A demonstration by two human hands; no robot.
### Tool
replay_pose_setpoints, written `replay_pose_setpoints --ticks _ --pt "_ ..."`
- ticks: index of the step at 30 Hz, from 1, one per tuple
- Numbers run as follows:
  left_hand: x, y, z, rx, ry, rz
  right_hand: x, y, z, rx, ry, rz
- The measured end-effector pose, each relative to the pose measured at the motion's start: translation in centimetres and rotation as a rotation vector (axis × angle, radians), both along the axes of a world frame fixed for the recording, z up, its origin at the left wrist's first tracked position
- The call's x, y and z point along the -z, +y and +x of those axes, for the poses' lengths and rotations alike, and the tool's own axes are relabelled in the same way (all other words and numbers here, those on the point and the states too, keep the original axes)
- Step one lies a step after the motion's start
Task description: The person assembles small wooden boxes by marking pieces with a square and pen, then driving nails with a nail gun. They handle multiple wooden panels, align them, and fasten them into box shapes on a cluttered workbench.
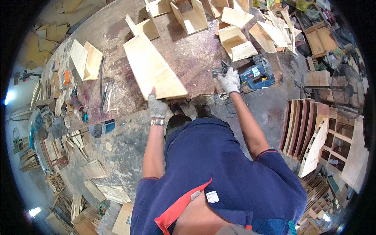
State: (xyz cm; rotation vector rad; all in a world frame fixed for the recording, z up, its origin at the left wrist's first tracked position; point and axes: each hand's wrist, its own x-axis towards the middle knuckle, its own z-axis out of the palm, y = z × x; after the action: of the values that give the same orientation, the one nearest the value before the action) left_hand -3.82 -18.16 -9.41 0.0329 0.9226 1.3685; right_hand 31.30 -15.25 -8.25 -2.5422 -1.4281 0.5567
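We've got the left hand (157,109), in a grey-white knit glove, at the near edge of a long, tapered, pale plywood board (152,64). Thumb on the top face, fingers folded below the edge: a closed pinch on the wood. The board is at the middle of the big brown-stained worktable (117,92), wide end toward us, slanting away to the left.

Our right hand (230,81), same kind of glove, is on the front end of a dark-blue and black power jigsaw (257,74), right of the board. Fingers are bent around the front, closed on it; fingertips are partly hidden, so we can't tell how each one sits. Jigsaw is near the table's near edge, body pointing right, well apart from the board.

Around them: pale two-panel plywood corner piece (87,60) left of the board, with a slim dark hammer-like tool (104,96) just beside it. More angled plywood assemblies (190,19) along the far side, pale wood offcuts (276,35) at far right. Off the table, right: black round fan (346,92) and a row of curved reddish-brown panels (300,125).
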Motion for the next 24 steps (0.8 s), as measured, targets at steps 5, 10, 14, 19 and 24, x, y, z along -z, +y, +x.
replay_pose_setpoints --ticks 5,10,14,19,24 --pt "1.5 -0.6 2.5 0.22 0.664 0.088 1.4 4.1 -0.1 0.075 -0.074 -0.124" --pt "0.7 -2.2 1.8 0.059 0.041 -0.133 5.3 5.7 0.8 0.143 -0.097 -0.052" --pt "-0.9 -4.4 0.3 -0.009 0.162 -0.075 7.6 6.7 2.5 0.243 0.394 -0.01" --pt "-2.4 -4.6 0.7 -0.071 0.347 -0.018 4.1 6.3 2.7 0.381 1.652 0.015" --pt "-2.4 -1.1 2.2 -0.179 0.539 0.194 -2.8 2.7 -0.6 0.174 1.941 -0.12"
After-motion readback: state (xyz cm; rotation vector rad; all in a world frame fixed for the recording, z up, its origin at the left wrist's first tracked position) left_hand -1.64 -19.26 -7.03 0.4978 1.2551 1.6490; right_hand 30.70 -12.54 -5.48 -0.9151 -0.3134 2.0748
